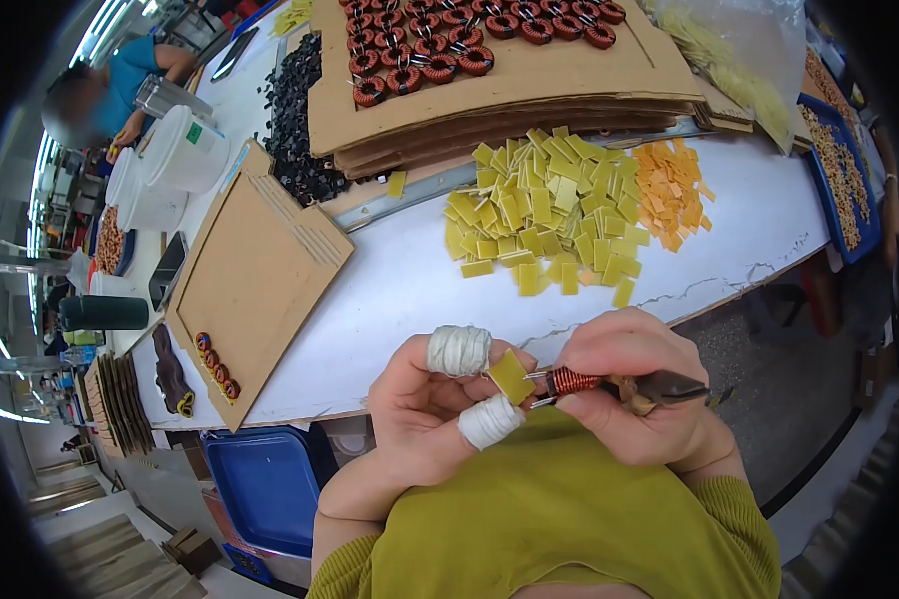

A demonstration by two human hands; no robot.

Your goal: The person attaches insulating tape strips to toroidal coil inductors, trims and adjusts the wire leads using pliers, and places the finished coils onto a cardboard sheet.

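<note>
My left hand (430, 399), with white tape wrapped round two fingers, pinches a small yellow-green rectangular piece (511, 377). Close beside it, my right hand (634, 384) grips a copper-wound coil (573, 381) between thumb and forefinger. Two metal leads of the coil point left and reach the yellow-green piece. A dark pointed tool (669, 386) also lies in my right hand, its tip sticking out to the right. Beyond both hands, a heap of similar yellow-green pieces (549, 205) rests on the white table (410, 299), next to a pile of orange pieces (669, 190).
Stacked cardboard trays (509, 105) hold rows of coils (440, 68). Left of them are black pieces (300, 110), a cardboard tray (260, 270) with several coils, and white buckets (185, 150). A blue tray (260, 489) sits below. Another person (130, 85) is at far left.
</note>
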